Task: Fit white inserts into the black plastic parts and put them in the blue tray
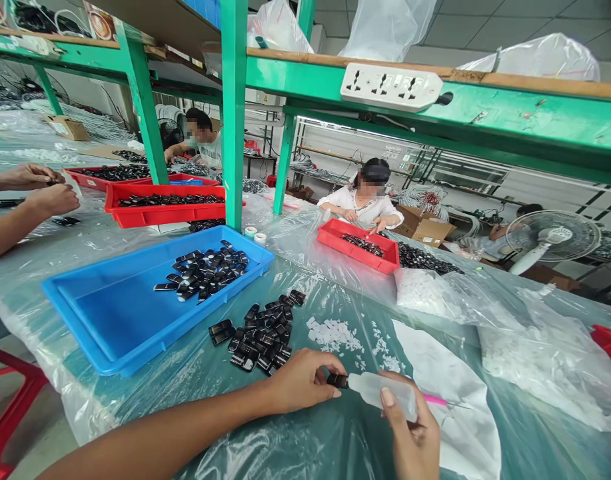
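Between the thumb and fingers of my left hand (pixel 305 381) is a small black piece (pixel 338 381). My right hand (pixel 410 417) grips a translucent white bottle (pixel 380 393), whose tip meets the black piece. A pile of black pieces (pixel 260 337) lies on the plastic-covered table just beyond my left hand. Small white pieces (pixel 334 335) are scattered past the bottle. To the right, a white sheet (pixel 460 387) lies flat with a pink-handled tool (pixel 435 399) on it, partly behind my right hand.
A blue tray (pixel 120 317) holds more black pieces at left. Red trays (pixel 165 212) stand farther back, another (pixel 358 245) before a seated person (pixel 368 200). Clear bags (pixel 540 360) lie right. A co-worker's hands (pixel 45 190) are at far left. A green shelf frame (pixel 234 120) rises ahead.
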{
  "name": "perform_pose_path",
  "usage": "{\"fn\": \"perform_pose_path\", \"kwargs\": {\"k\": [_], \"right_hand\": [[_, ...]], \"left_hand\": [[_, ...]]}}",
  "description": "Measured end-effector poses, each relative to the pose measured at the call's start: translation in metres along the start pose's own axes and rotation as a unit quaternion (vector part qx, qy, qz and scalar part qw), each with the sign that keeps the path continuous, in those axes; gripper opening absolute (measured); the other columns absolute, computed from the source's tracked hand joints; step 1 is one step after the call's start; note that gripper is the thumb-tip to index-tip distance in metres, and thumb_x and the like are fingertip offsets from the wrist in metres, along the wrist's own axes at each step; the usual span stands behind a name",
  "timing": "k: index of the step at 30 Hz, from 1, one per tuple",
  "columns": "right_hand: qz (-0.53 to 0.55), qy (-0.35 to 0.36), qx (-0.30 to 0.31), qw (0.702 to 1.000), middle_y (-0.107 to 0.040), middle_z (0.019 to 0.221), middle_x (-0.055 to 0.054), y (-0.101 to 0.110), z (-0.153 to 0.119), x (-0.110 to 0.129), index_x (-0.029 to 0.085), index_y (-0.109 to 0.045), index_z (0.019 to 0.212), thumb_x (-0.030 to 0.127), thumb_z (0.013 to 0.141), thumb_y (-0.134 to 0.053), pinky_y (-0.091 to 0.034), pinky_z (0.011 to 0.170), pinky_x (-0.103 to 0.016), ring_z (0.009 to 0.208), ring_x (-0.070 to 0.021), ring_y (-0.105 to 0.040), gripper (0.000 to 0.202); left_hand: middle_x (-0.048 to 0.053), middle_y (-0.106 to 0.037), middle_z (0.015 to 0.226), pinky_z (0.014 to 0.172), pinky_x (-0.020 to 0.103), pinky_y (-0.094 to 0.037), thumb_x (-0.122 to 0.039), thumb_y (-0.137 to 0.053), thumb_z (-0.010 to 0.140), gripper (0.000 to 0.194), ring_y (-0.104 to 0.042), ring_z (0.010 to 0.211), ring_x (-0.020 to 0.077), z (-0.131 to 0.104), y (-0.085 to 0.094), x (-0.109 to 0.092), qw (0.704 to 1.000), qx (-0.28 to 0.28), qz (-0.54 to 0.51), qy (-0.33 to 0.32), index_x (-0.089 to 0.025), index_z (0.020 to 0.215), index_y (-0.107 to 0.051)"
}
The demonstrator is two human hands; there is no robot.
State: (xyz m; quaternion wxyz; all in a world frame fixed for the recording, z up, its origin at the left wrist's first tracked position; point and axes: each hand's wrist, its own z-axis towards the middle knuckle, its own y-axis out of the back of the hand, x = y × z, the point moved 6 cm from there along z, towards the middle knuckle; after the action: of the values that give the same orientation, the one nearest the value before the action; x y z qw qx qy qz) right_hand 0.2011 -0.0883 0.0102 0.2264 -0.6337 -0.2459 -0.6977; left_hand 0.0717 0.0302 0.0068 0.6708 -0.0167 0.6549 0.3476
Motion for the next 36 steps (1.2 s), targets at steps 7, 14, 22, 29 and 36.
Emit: {"fn": "perform_pose_path", "kwargs": {"k": [7,14,22,29,36], "right_hand": [[-0.005,0.007,0.023,1.000,-0.062,0.080,-0.002,-0.001,-0.002,0.002,0.020,-0.058,0.091,0.056,0.066,-0.065,-0.042,0.067,-0.026,0.077,-0.0194,-0.055,0.044],[-0.035,0.011,0.020,0.999,-0.063,0.092,-0.006,-0.001,-0.004,0.000,0.020,-0.058,0.095,0.057,0.066,-0.065,-0.044,0.071,-0.029,0.087,-0.0244,-0.057,0.047],[-0.039,0.059,0.047,0.996,-0.063,0.087,-0.004,-0.003,-0.008,0.003,0.020,-0.060,0.090,0.054,0.068,-0.064,-0.043,0.065,-0.025,0.083,-0.0214,-0.056,0.041],[-0.058,0.110,0.025,0.992,-0.062,0.094,-0.007,0.000,-0.010,0.004,0.019,-0.062,0.090,0.052,0.067,-0.066,-0.044,0.073,-0.030,0.088,-0.0243,-0.056,0.040],[-0.063,0.093,0.006,0.994,-0.062,0.099,-0.008,0.001,-0.009,0.004,0.020,-0.062,0.091,0.053,0.067,-0.066,-0.044,0.075,-0.031,0.094,-0.0269,-0.055,0.042]], "left_hand": [[0.001,-0.067,0.092,0.060,0.019,-0.043,-0.026,-0.063,0.076,0.026,-0.060,0.073,0.0140,-0.001,0.001,0.001,0.999,-0.006,0.039,0.004,-0.022,0.101,-0.064],[-0.001,-0.065,0.091,0.059,0.018,-0.040,-0.026,-0.061,0.079,0.016,-0.059,0.071,0.0121,-0.002,0.003,-0.010,0.996,-0.005,0.086,-0.020,-0.022,0.093,-0.062],[-0.004,-0.061,0.070,0.050,0.017,-0.034,-0.029,-0.063,0.076,0.016,-0.057,0.061,0.0114,-0.002,0.003,-0.007,0.987,-0.014,0.157,-0.015,-0.021,0.086,-0.054],[0.000,-0.068,0.095,0.061,0.019,-0.042,-0.026,-0.057,0.081,0.029,-0.063,0.075,0.0151,-0.003,0.001,-0.009,0.991,0.011,0.127,-0.038,-0.025,0.110,-0.059],[0.003,-0.069,0.100,0.071,0.021,-0.045,-0.021,-0.048,0.087,0.030,-0.064,0.086,0.0182,-0.003,0.000,-0.010,0.994,0.017,0.091,-0.049,-0.024,0.113,-0.063]]}}
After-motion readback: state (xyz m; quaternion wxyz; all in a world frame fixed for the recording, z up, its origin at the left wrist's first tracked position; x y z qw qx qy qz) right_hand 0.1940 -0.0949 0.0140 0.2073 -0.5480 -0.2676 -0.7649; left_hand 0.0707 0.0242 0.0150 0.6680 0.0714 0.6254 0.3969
